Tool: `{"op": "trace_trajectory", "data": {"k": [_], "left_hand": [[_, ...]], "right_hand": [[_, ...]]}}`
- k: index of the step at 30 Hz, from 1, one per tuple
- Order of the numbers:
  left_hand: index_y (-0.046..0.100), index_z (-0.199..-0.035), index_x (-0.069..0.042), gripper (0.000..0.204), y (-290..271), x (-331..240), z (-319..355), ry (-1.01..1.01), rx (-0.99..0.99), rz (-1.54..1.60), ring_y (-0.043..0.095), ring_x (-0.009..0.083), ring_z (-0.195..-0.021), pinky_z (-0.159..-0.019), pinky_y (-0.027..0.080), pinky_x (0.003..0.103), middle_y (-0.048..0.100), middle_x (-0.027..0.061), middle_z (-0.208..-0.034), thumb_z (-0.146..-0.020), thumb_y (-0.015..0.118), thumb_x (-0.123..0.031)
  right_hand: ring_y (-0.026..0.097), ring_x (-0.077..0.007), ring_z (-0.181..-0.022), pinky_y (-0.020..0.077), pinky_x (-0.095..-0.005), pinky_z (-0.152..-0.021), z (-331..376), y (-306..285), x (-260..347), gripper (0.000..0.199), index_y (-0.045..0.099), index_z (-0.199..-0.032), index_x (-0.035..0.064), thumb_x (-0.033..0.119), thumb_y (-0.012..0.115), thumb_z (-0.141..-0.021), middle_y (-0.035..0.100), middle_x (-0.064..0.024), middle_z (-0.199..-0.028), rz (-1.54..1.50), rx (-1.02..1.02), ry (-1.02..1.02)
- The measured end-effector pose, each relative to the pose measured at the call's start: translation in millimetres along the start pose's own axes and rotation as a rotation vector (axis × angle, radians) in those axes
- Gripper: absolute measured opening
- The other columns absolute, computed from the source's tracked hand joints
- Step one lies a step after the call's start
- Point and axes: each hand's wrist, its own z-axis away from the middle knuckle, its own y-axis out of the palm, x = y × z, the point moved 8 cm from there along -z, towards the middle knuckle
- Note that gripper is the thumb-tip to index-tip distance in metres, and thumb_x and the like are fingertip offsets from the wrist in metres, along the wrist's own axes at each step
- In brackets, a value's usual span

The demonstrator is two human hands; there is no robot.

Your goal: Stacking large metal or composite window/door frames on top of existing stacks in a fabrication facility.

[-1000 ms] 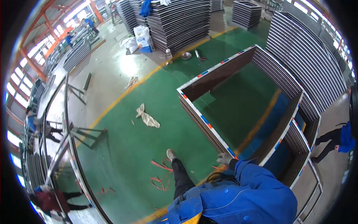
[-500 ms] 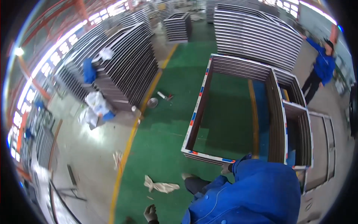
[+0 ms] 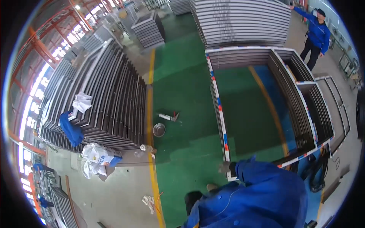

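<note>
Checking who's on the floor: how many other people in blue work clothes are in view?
1: a person stands at the top right, past the far end of the frame stack, one arm raised. More may be hidden behind the piled frames.

You stood in a factory hall with a green floor [image 3: 182, 91] crossed by a yellow line [image 3: 151, 125], grey concrete [image 3: 114, 193] at lower left. Stacks of grey metal frames [image 3: 102, 91] filled the left and top. Daylight came through windows [image 3: 34, 98] at far left.
</note>
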Motion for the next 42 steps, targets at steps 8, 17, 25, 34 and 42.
{"op": "trace_trajectory", "data": {"k": [8, 17, 25, 34, 42], "left_hand": [[0.074, -0.104, -0.008, 0.031, -174.5, 11.4, -223.5, 0.021, 0.270, -0.421, 0.071, 0.0230, -0.096, -0.086, 0.054, 0.037, 0.075, 0.0120, -0.103, -0.093, 0.061, -0.034], [0.072, -0.105, -0.007, 0.039, -313.9, -164.0, -644.1, 0.327, 0.499, -0.861, 0.069, 0.0257, -0.097, -0.087, 0.053, 0.039, 0.074, 0.0126, -0.106, -0.094, 0.057, -0.042], [0.076, -0.107, -0.011, 0.032, -380.8, -572.6, -1007.9, 0.479, 0.309, -0.307, 0.073, 0.0283, -0.096, -0.084, 0.056, 0.039, 0.077, 0.0102, -0.105, -0.089, 0.067, -0.036], [0.067, -0.125, -0.008, 0.041, -404.0, -1049.9, -1172.8, 1.142, 0.048, -0.591, 0.065, 0.0361, -0.114, -0.099, 0.052, 0.042, 0.068, 0.0169, -0.123, -0.087, 0.071, -0.025], [0.041, -0.151, -0.001, 0.079, -355.7, -1421.6, -1285.4, 1.524, -0.024, -0.479, 0.049, 0.0405, -0.136, -0.114, 0.040, 0.045, 0.050, 0.0253, -0.146, -0.086, 0.074, -0.034]], "right_hand": [[0.068, -0.0385, -0.100, 0.0539, -0.0504, -0.089, -222.7, -151.3, 33.6, 0.052, 0.066, -0.115, 0.0041, 0.047, 0.065, -0.086, 0.070, -0.0206, -0.107, -0.266, 0.206, 0.430], [0.070, -0.0382, -0.089, 0.0545, -0.0515, -0.078, -303.5, -241.0, -113.9, 0.043, 0.076, -0.091, 0.0086, 0.049, 0.067, -0.081, 0.073, -0.0214, -0.092, -0.152, -0.002, 0.589], [0.070, -0.0325, -0.106, 0.0553, -0.0426, -0.092, -405.2, -326.6, -333.1, 0.061, 0.072, -0.120, 0.0104, 0.054, 0.071, -0.078, 0.074, -0.0171, -0.107, -0.446, -0.038, 0.903], [0.070, -0.0267, -0.087, 0.0556, -0.0414, -0.077, -575.3, -656.4, -555.5, 0.039, 0.072, -0.105, 0.0036, 0.037, 0.070, -0.085, 0.074, -0.0134, -0.094, -0.484, -0.652, 0.610], [0.071, -0.0230, -0.103, 0.0552, -0.0347, -0.091, -585.1, -815.1, -678.5, 0.050, 0.068, -0.124, 0.0009, 0.026, 0.079, -0.083, 0.074, -0.0167, -0.112, -0.716, -0.900, 0.948]]}}
